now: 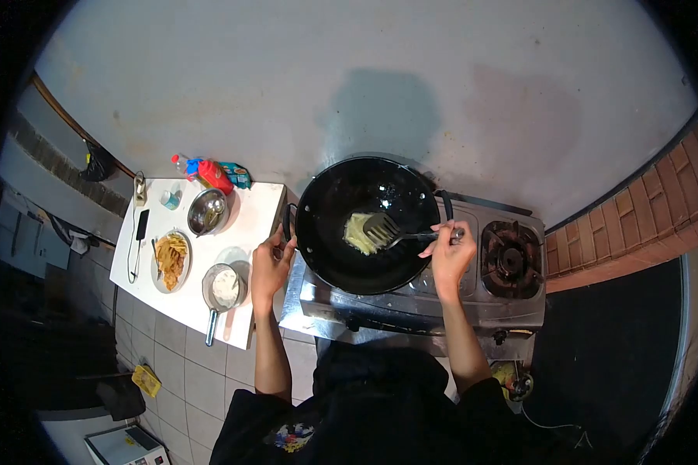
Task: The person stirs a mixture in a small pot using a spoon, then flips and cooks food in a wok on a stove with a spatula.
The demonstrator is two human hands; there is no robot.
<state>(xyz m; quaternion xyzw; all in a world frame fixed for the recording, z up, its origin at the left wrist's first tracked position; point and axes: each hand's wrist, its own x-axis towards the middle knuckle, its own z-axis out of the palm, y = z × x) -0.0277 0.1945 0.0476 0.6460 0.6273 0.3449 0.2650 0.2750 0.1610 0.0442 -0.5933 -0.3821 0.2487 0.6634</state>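
Observation:
A large black wok [364, 275] stands on the left side of the metal gas stove [473, 314]. My left hand [272, 263] is closed at the wok's left handle [289, 223]. In my right hand [451, 260] is the handle of a slotted spatula [380, 230], held over the wok. The spatula's dark head rests against a pale yellow piece of food [357, 234] in the middle of the wok and covers part of it. What lies under the head is hidden.
On the white table [198, 302] at the left are a plate of fried food [171, 262], a metal bowl [208, 212], a pot with white contents [225, 287], bottles and a phone [143, 225]. A bare burner [512, 261] lies right of the wok. A brick ledge [620, 229] borders the right.

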